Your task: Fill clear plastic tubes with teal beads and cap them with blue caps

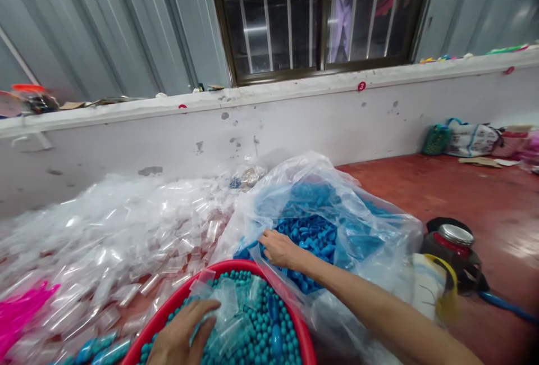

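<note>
My left hand (183, 331) is over the red basin (304, 336), its thumb and fingers apart. Beside its fingertips, clear plastic tubes (228, 300) lie on the many small teal beads (263, 342) in the basin. Two glossy blue pieces (276, 340) also rest on the beads, to the right. Farther forward, my right hand (280, 250) is at the near left edge of a large clear plastic bag (373, 236), its fingers curled around the film. Inside that bag is a heap of small blue plastic pieces (309, 236).
A wide pile of clear plastic tubes (105, 241) covers the floor at left. Bright pink plastic (21, 314) and filled blue tubes (112, 351) lie near the left corner. A dark container with a metal lid (455, 241) stands at right. Behind runs a white wall (295, 123).
</note>
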{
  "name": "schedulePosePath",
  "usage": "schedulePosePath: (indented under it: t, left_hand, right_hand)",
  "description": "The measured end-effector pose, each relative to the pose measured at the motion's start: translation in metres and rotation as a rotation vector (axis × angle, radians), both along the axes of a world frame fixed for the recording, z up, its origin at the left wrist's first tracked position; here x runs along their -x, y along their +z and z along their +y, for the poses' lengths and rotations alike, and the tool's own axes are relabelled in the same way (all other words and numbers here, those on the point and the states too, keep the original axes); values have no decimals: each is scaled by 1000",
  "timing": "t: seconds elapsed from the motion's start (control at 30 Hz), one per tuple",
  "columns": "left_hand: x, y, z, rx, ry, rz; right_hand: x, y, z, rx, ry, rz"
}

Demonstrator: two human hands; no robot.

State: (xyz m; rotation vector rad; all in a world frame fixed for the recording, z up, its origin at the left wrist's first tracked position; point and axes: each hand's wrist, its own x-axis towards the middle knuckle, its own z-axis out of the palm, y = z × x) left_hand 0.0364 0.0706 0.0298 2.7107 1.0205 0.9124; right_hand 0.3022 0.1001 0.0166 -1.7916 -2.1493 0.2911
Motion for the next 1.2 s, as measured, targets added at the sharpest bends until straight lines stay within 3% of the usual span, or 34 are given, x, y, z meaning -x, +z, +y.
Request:
schedulePosePath:
  t: [0.17, 0.27, 0.37, 0.6, 0.8, 0.9, 1.03, 1.2]
  left_hand:
    - [-46, 17, 25, 143, 10, 34]
    - [-76, 22, 32, 242, -19, 98]
    - [-106, 19, 45, 308, -37, 159]
    - [-182, -5, 76, 403, -152, 345]
    - [-225, -36, 106, 630, -49, 379]
    - [-236, -54, 115, 665, 29, 370]
    - [-246, -68, 118, 723, 106, 305]
    - [-251, -73, 119, 843, 174, 149]
  right_hand:
    - [5, -23, 35, -3, -4, 7]
    - [-4, -31, 35, 20, -13, 36]
    - [-31, -40, 25, 50, -82, 62]
    - [-139, -59, 7, 185, -501, 52]
    - [-201, -57, 2, 66, -977, 34]
    - [-220, -57, 1, 57, -1093, 93]
    - [-220, -65, 7, 101, -1082, 226]
    - [-177, -77, 22, 101, -977, 426]
